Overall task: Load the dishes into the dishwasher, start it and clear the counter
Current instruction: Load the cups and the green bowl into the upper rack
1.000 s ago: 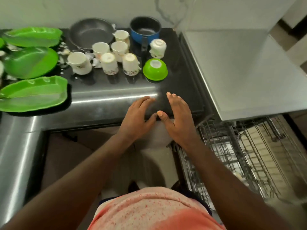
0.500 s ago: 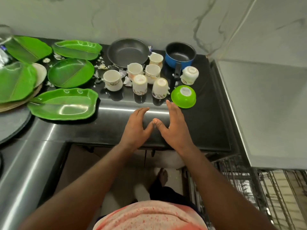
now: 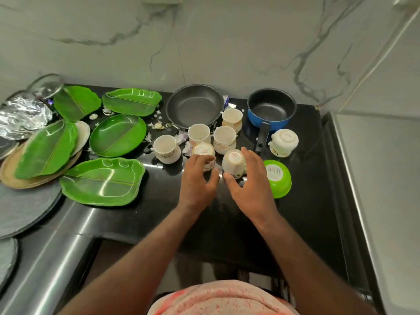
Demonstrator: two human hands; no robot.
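Black granite counter (image 3: 313, 189), crowded with dishes. Left hand (image 3: 196, 183) lies on one upturned cup (image 3: 203, 153). Right hand (image 3: 250, 187) straddles the neighbouring cup (image 3: 233, 163), thumb and fingers apart. Whether either grip has closed, I cannot tell. Best to pinch each firmly and lift straight up, clear of the green bowl (image 3: 278, 178).

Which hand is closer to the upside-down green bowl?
Right. The right hand lies just left of the upside-down green plastic bowl, curled round an overturned white cup beside it. The left hand is farther left, on a second overturned white cup.
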